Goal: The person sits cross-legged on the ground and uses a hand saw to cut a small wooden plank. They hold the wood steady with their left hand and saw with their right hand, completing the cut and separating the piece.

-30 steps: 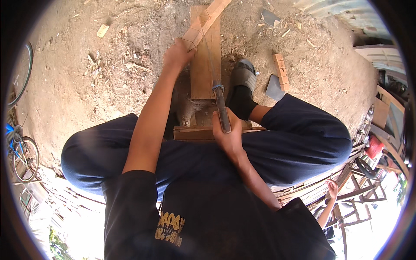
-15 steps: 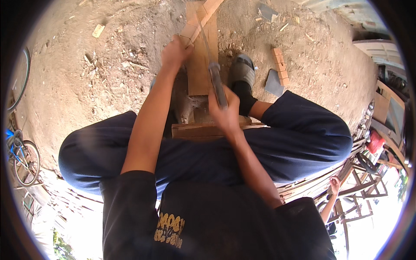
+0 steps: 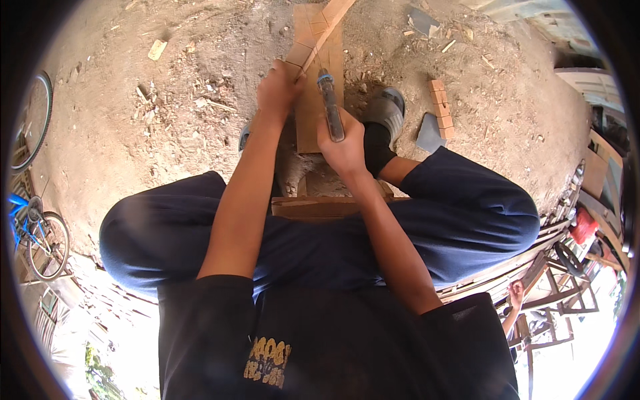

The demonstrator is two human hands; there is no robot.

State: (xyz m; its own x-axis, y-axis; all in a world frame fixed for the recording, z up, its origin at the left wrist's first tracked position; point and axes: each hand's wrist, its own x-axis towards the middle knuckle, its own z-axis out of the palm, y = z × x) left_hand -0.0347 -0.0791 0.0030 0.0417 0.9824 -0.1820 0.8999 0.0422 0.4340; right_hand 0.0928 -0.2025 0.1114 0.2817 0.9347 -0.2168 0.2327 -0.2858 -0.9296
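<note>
Bare dusty ground (image 3: 167, 147) with wood chips surrounds a wide wooden board (image 3: 320, 100). On this board lies a thin wooden strip (image 3: 320, 33), set diagonally. The left hand (image 3: 277, 87) closes around the lower end of the strip. The right hand (image 3: 343, 143), just beside the board's near end, grips a dark tool (image 3: 330, 107) whose tip meets the strip. Right of the board sits a grey sandal (image 3: 388, 110).

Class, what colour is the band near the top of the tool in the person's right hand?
Blue, on the dark tool in the right hand; seen in the head view.
</note>
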